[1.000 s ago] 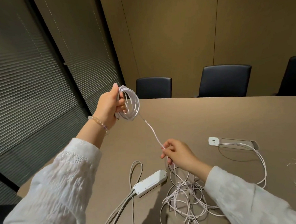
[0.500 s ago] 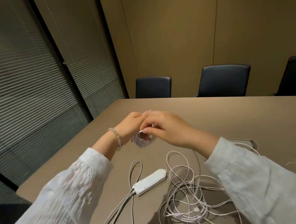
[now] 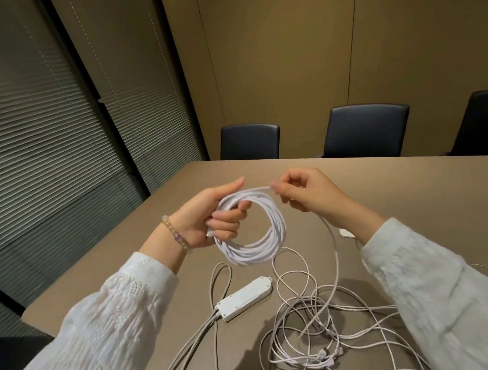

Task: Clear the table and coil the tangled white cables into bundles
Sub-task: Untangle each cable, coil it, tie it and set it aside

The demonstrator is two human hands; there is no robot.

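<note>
My left hand (image 3: pixel 214 214) grips a round coil of white cable (image 3: pixel 257 240) held above the brown table (image 3: pixel 407 193), its fingers curled through the loops. My right hand (image 3: pixel 302 191) pinches the same cable's strand at the top of the coil, just right of my left thumb. From my right hand the strand runs down to a loose tangle of white cables (image 3: pixel 324 330) lying on the table near the front edge. A white power strip (image 3: pixel 244 298) with grey leads lies left of the tangle.
A small white plug (image 3: pixel 347 232) shows on the table behind my right forearm. Three dark chairs (image 3: pixel 365 130) stand along the far side. Blinds cover the glass wall on the left. The table's left corner lies near my left elbow.
Both hands were pressed together over the bundle half a second ago. Now they have parted, the coil hangs open as a full ring, and my right hand draws a strand across its top.
</note>
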